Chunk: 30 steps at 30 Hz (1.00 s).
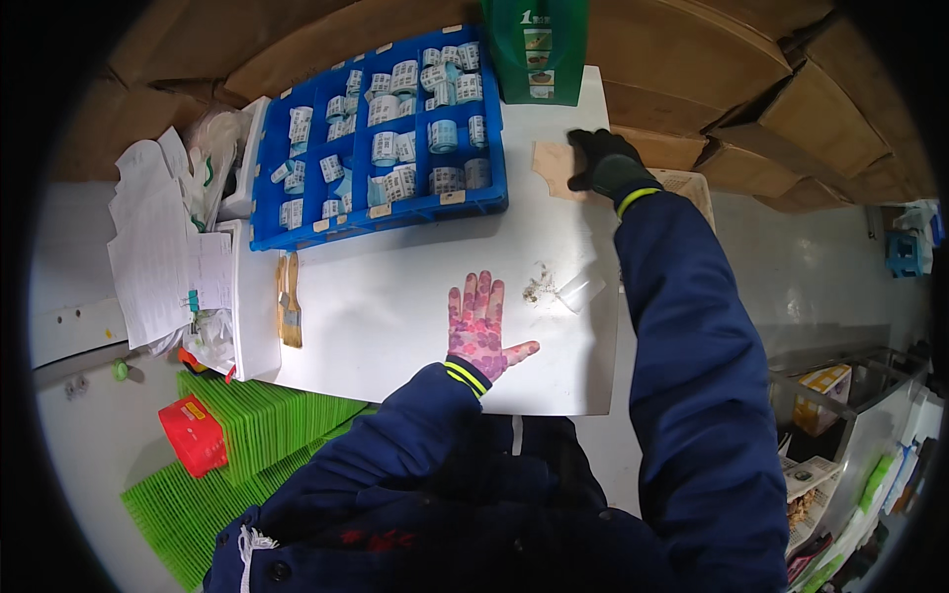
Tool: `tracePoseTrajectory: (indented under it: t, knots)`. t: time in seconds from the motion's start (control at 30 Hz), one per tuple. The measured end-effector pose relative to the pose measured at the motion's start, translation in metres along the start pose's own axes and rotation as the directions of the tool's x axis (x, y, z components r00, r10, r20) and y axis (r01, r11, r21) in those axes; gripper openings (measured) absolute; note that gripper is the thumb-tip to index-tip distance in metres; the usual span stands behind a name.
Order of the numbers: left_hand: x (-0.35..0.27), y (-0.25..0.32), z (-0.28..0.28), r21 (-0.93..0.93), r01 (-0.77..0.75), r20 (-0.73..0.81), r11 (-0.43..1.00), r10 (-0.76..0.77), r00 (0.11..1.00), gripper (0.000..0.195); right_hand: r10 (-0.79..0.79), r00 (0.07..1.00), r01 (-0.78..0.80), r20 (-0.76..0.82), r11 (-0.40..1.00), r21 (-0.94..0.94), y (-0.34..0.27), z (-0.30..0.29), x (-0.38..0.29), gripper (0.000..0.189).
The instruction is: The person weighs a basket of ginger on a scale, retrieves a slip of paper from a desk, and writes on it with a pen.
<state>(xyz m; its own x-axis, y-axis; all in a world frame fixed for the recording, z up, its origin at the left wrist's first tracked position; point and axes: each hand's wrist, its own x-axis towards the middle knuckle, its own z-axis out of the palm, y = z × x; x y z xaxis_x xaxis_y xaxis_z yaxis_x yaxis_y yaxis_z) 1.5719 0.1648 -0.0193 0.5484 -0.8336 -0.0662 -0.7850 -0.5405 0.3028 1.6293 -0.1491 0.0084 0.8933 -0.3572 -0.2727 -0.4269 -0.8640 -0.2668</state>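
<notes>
My left hand (pixel 480 330), in a pink flowered glove, rests palm down on the white tabletop (pixel 371 311) with its fingers spread. My right hand (pixel 609 164), in a dark glove, reaches far forward to the table's right edge. Its thumb and fingers are apart over the right side of a flat brown cardboard piece (pixel 550 169); the part under the hand is hidden. Left of that piece stands a blue compartment crate (pixel 378 211) with several rolls of printed labels (pixel 384 148). Dark crumbs (pixel 540 285) and a clear plastic piece (pixel 581 293) lie to the right of my left hand.
A green bag (pixel 537 52) stands behind the crate's right end. Brushes (pixel 291 300) lie by a white foam box (pixel 256 311) on the left. Papers (pixel 148 237) hang there, above green slatted baskets (pixel 267 415) and a red container (pixel 191 436). Cardboard boxes (pixel 689 67) line the back.
</notes>
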Motion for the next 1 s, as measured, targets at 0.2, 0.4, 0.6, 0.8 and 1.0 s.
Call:
tracePoseTrajectory:
  t: [0.2, 0.4, 0.6, 0.8, 1.0]
  knots:
    - [0.049, 0.018, -0.008, -0.116, -0.128, 0.072, 0.985, 0.137, 0.988, 0.098, 0.395, 0.909, -0.156, -0.129, 0.612, 0.775, 0.080, 0.031, -0.057, 0.041]
    - [0.127, 0.028, -0.005, -0.218, -0.396, -0.083, 0.892, 0.387, 0.918, 0.088, 0.759, 0.643, 0.055, -0.102, 0.087, 0.995, 0.101, 0.070, -0.185, 0.033]
    - [0.228, 0.002, 0.029, 0.060, -0.124, -0.188, 0.990, 0.133, 0.973, 0.076, 0.856, 0.503, -0.008, 0.120, -0.135, 0.991, 0.100, 0.141, -0.263, 0.033]
    - [0.190, 0.018, 0.013, 0.006, -0.597, 0.069, 0.802, 0.595, 0.801, 0.067, 0.809, 0.519, -0.184, 0.276, -0.210, 0.960, 0.074, 0.167, -0.290, 0.030]
    - [0.097, 0.033, 0.002, -0.241, -0.750, 0.239, 0.616, 0.787, 0.569, 0.070, 0.808, 0.522, -0.172, 0.273, -0.214, 0.962, 0.062, 0.172, -0.283, 0.029]
